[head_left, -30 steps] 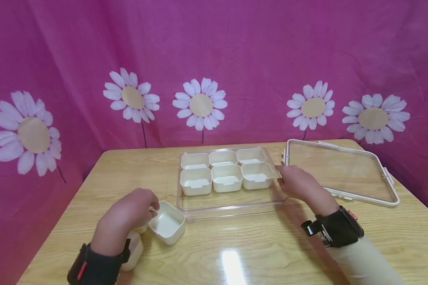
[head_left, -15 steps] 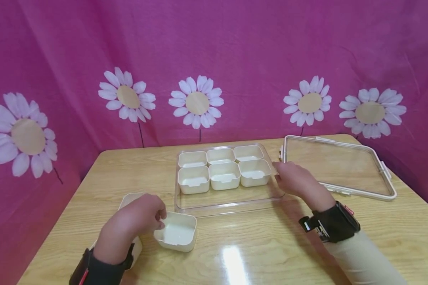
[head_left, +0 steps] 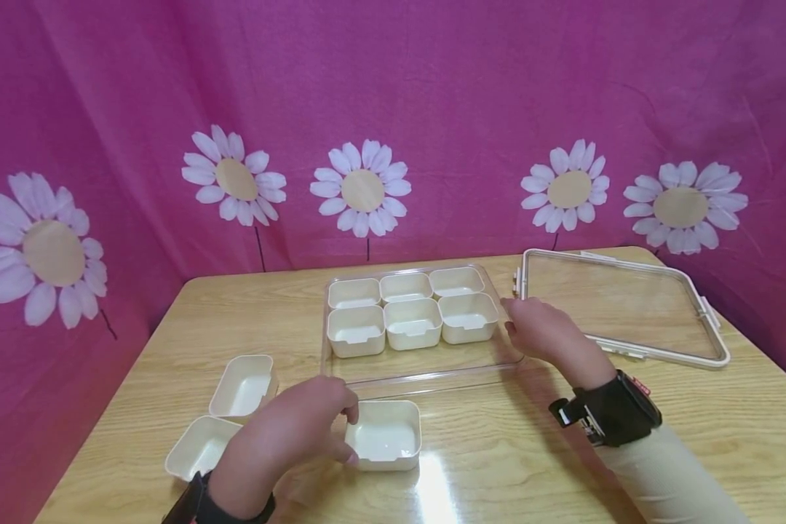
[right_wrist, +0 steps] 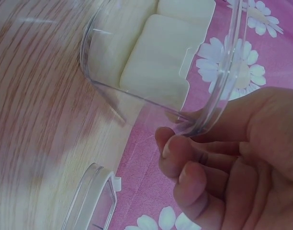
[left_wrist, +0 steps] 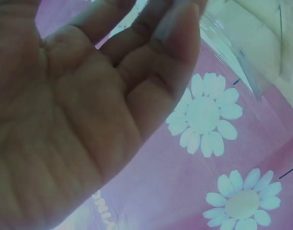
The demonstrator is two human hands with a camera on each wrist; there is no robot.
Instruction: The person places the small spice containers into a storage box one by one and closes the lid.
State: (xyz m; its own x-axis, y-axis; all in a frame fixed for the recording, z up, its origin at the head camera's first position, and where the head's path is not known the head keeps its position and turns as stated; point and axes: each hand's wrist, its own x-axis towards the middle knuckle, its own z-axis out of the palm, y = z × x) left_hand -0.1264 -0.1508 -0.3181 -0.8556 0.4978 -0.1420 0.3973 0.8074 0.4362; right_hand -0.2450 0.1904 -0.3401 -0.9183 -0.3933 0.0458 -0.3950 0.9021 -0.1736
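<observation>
As you look down at the table [head_left: 530,466], a rear bin [head_left: 244,389] and a front bin [head_left: 199,445] stand mouth-up toward its left edge, just beside each other. Next, your left hand [head_left: 295,429] grips the left side of a cream bin [head_left: 385,437], fingers and thumb curled at its wall. Position of this bin: upright, toward the table's near edge, in front of the clear tray [head_left: 426,378]; whether its base touches the table, you cannot tell. The tray lies near the middle of the table's far edge, with six matching bins [head_left: 413,324] inside, two rows of three. Your right hand [head_left: 546,335] pinches the tray's right wall, fingers curled in. Rightmost, a white-framed clear lid [head_left: 618,309] lies by the table's far right corner.
</observation>
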